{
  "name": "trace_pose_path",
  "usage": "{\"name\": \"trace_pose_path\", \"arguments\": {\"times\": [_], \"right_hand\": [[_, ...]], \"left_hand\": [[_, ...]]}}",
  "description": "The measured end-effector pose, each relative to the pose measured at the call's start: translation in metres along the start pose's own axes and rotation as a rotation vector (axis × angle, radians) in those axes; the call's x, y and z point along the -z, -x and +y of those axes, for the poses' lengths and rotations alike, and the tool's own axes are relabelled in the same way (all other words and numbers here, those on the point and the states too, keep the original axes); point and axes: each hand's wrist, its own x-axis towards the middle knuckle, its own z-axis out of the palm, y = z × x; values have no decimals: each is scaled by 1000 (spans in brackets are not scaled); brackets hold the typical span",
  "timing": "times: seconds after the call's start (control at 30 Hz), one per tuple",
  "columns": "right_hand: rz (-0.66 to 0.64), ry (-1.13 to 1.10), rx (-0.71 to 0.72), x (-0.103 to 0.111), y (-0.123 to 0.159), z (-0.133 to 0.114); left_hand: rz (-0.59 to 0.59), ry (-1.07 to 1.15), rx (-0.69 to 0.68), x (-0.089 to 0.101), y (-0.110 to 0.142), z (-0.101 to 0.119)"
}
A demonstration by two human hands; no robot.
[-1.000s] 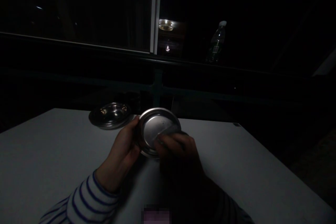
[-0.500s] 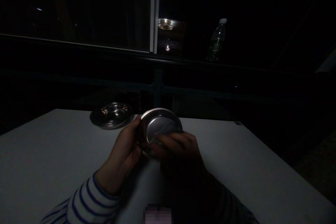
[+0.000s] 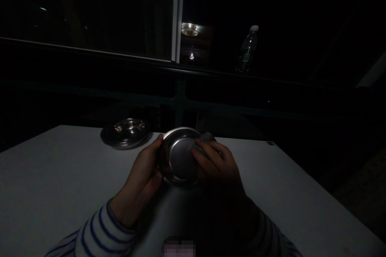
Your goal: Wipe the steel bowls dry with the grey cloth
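Note:
My left hand grips a shiny metal bowl by its left rim, thumb on the edge. The bowl is tilted so that its round inside faces me, above the white table. At the bowl's right side my right hand is closed on a dark grey cloth, pressed against the inside. Most of the cloth is hidden under the fingers, and the light is dim. A stack of metal bowls stands at the table's back edge, left of my hands.
Beyond the table a dark ledge runs under a window with a pale frame. A clear plastic bottle with a white cap stands on the right. A glass-like round dish shows behind the window frame.
My right hand has moved right and slightly up across the bowl, from its lower middle to its right side. The left hand keeps its hold on the bowl.

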Motion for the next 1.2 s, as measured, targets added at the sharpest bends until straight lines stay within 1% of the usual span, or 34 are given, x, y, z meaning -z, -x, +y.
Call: {"name": "trace_pose_path", "arguments": {"times": [0.07,0.13,0.17,0.23,0.3,0.37,0.4,0.43,0.47,0.5,0.53,0.6,0.7,0.8,0.83,0.9,0.97,1.03,1.07,1.13,1.2], "right_hand": [[7,13,37,-2,2,-3],[6,13,132,-5,5,-8],[7,5,156,-6,6,-8],[1,-10,157,-4,5,-6],[34,-6,83,0,4,-2],[43,9,37,3,2,-3],[19,20,40,4,2,-6],[-6,34,67,4,2,-9],[-62,45,97,4,3,-12],[-83,43,130,3,3,-14],[-79,32,148,2,4,-15],[-26,0,159,0,5,-12],[35,7,106,-2,5,-8],[21,33,112,-2,4,-9],[1,31,135,-2,4,-9],[2,11,160,-1,4,-6],[18,3,126,0,4,-3],[24,8,85,1,4,-3],[27,9,87,1,3,-5],[14,1,132,1,3,-10],[1,-13,182,1,3,-11]], "left_hand": [[25,23,-10,1,-1,1],[31,54,-51,3,-2,3],[32,60,-52,4,-2,4],[40,70,-76,4,-2,6],[44,57,-64,3,-1,6],[62,53,-62,2,-1,6],[69,46,-54,2,0,5],[70,38,-44,2,0,5],[66,30,-33,2,0,5],[55,23,-24,3,0,5],[42,20,-18,3,0,5],[22,16,-25,3,0,6],[38,7,-60,2,1,6],[30,-25,9,1,2,4],[28,-21,8,1,2,4],[37,5,-21,1,3,5],[38,17,-66,1,3,6],[49,6,-61,1,4,6],[52,-5,-39,1,4,6],[43,-18,5,0,4,7],[28,1,-6,0,5,8]]}}
